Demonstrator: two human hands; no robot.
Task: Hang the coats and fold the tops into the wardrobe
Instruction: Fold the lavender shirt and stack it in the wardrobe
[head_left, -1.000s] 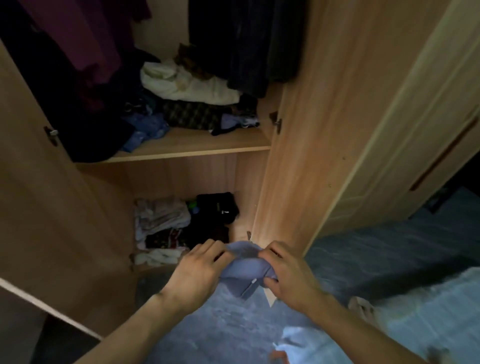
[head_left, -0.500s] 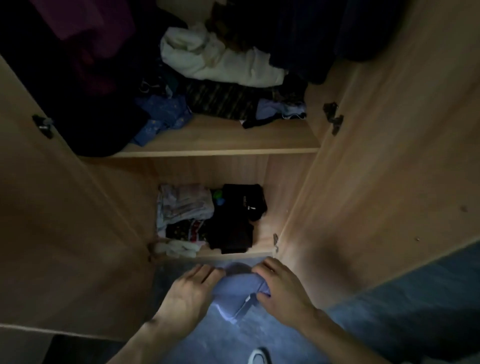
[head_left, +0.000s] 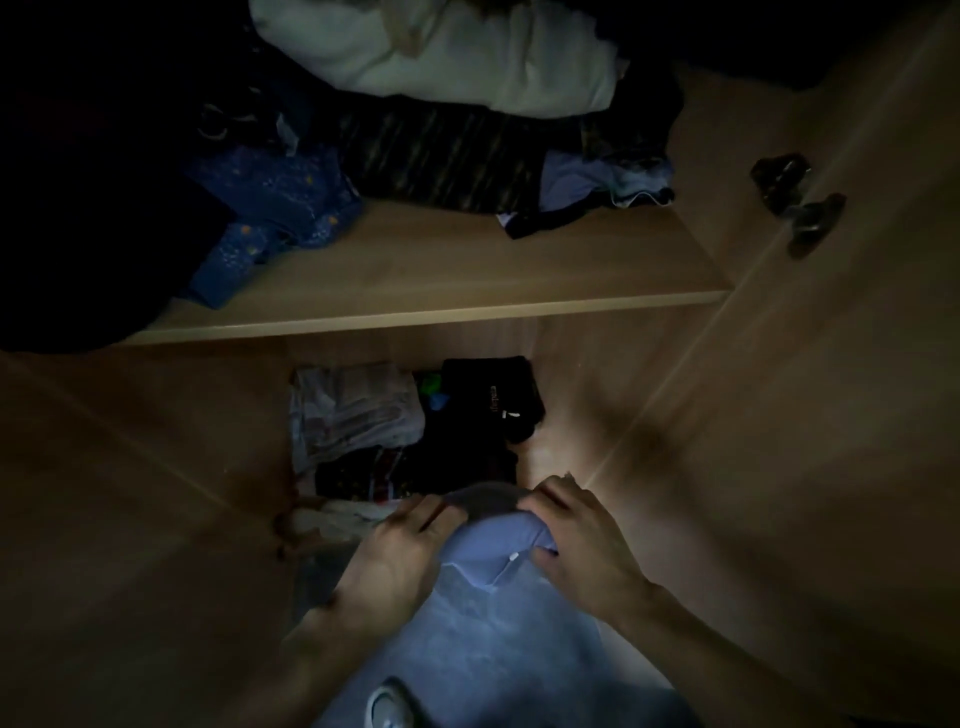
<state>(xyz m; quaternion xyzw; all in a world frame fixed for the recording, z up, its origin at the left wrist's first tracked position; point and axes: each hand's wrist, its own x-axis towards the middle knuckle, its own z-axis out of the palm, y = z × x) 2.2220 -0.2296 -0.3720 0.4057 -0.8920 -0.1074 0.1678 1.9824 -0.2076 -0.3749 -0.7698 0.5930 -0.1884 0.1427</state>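
A folded light-blue top (head_left: 491, 543) is held between both hands just in front of the wardrobe's bottom compartment. My left hand (head_left: 400, 556) grips its left side, fingers curled over the top edge. My right hand (head_left: 582, 540) grips its right side, thumb underneath. The bottom compartment holds a pale folded stack (head_left: 353, 415) on the left and black folded clothes (head_left: 488, 410) on the right. The scene is dim.
The wooden shelf (head_left: 441, 280) above carries a white garment (head_left: 457, 52), a blue patterned piece (head_left: 275, 208) and a dark striped one (head_left: 441, 156). Open wardrobe doors stand left (head_left: 130, 493) and right (head_left: 779, 415), with a hinge (head_left: 795, 202) on the right. A shoe tip (head_left: 389, 706) shows on the blue floor.
The view has moved closer to the wardrobe and lower. Both hands have carried the folded blue top forward to the edge of the bottom compartment.
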